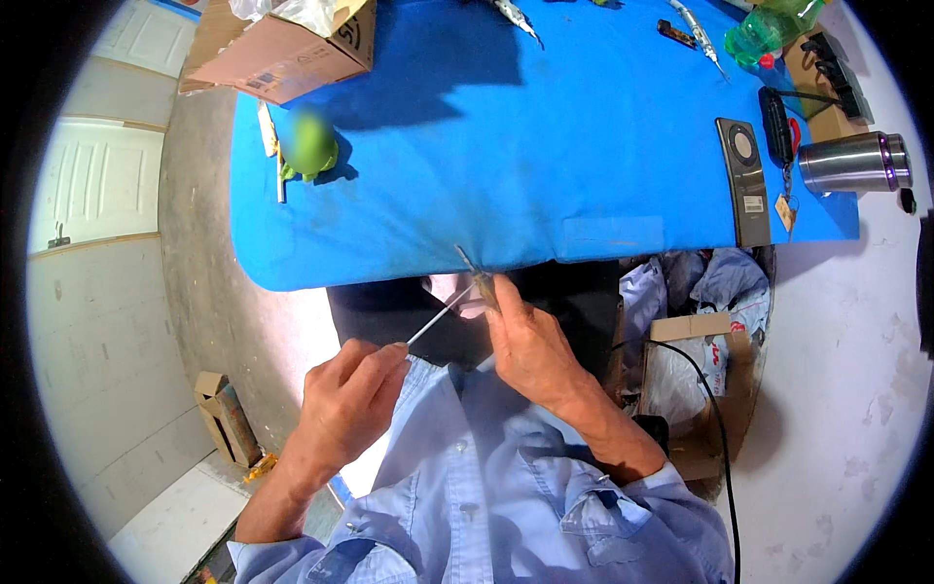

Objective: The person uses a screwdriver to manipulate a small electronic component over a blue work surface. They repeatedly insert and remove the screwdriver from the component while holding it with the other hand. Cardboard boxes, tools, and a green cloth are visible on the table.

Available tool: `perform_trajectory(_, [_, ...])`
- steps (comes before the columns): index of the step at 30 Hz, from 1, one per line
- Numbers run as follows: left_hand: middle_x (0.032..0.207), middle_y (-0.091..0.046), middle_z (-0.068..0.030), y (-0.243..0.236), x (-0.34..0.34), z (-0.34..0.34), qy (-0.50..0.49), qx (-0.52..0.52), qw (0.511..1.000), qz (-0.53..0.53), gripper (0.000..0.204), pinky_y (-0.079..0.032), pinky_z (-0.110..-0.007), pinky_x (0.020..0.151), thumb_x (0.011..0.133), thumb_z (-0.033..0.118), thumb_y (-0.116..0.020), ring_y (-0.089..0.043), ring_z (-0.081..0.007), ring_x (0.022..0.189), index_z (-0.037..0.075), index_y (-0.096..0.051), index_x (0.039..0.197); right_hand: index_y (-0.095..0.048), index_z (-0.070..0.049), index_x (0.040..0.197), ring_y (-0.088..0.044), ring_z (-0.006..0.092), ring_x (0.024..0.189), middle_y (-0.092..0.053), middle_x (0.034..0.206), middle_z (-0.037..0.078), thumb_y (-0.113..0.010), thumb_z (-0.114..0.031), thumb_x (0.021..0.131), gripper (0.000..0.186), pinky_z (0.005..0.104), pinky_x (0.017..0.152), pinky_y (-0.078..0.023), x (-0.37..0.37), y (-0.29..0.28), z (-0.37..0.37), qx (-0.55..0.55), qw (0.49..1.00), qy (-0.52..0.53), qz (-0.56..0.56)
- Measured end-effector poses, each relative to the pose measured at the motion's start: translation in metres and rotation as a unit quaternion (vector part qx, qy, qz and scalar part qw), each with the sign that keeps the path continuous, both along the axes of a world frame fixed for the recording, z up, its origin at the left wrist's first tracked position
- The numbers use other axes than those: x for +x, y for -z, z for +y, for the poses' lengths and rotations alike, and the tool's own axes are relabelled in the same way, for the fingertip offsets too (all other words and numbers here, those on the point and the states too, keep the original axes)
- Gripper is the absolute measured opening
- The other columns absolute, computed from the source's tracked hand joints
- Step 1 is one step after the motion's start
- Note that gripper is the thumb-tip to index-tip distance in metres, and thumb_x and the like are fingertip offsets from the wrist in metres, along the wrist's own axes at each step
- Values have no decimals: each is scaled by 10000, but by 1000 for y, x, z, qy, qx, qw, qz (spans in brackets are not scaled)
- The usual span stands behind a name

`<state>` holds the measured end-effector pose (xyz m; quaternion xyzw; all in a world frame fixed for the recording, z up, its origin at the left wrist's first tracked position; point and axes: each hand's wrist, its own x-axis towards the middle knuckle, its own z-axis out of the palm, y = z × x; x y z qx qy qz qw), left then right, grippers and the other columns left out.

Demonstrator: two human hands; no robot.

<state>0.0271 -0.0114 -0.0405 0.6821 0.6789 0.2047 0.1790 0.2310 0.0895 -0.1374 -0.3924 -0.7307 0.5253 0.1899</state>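
Observation:
My left hand (pixel 350 404), fingers closed, pinches a thin pale rod (pixel 433 320) that angles up to the right. Its far end meets a small brownish object (pixel 484 288) with a narrow metal tip, held in my right hand (pixel 525 346) just below the front edge of the blue-covered table (pixel 418 204). My right fingers are closed around that piece. What exactly it is, I cannot tell.
A cardboard box (pixel 282 54), blurred green item (pixel 309 156), slim tools (pixel 696 29), green bottle (pixel 769 39), grey device (pixel 741 180), black cable item (pixel 776 127) and steel tumbler (pixel 851 163) lie on the table. Bags (pixel 725 292) and cartons (pixel 691 331) are below right, beside a black cable.

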Motion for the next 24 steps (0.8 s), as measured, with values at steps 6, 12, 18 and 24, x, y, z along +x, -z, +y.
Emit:
perform_trajectory(6, [740,-686,-101,-4,-13,12,-312,-283,778,-466,170,-382,-239,381,947,122,-742,-580,-99,508,-20,-685,1019,-388,74,1423,-669,506,879,-671,957,336,-553,-46,988,481,556,704,-535,0,5,-2,17,1000,1,-1])
perform_trajectory(12, [776,-692,-121,10,-22,11,-345,-310,664,-587,192,-366,-207,330,970,168,-715,-569,-100,477,6,-641,1043,-367,70,1442,-659,498,851,-667,946,312,-544,-37,987,499,562,689,-519,0,12,-1,30,999,0,13])
perform_trajectory(18, [796,-678,-85,4,-13,12,-302,-269,776,-484,229,-448,-213,379,891,78,-764,-602,-97,528,-3,-608,1038,-434,47,1380,-662,511,861,-684,926,302,-560,-38,979,429,567,697,-525,0,13,-4,10,1000,14,-1])
perform_trajectory(24, [807,-670,-68,3,-8,1,-216,-195,880,-376,216,-538,-232,484,893,29,-738,-657,-105,623,-31,-602,1051,-457,35,1355,-652,520,822,-666,892,311,-555,-65,981,399,574,671,-499,-1,-1,-3,-34,999,32,9])
